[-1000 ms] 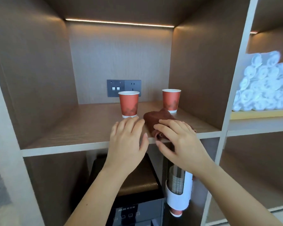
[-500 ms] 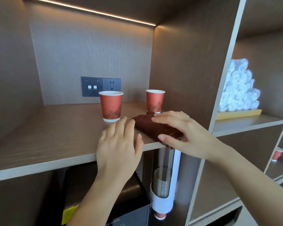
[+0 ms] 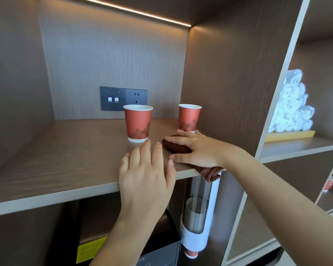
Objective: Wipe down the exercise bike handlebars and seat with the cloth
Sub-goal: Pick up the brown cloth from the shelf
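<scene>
Wooden shelving (image 3: 65,160) under strip light (image 3: 135,11)

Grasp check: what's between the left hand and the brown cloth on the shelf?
Head view: nothing but a narrow strip of bare shelf separates the left hand from the cloth, which the right hand holds near the shelf's front edge.

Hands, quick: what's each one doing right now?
Left hand: open, holding nothing.
Right hand: closed around the brown cloth on the shelf.

matt wood-grain shelf (image 3: 75,150), ribbed cloth (image 3: 176,147), paper cup (image 3: 137,123)
</scene>
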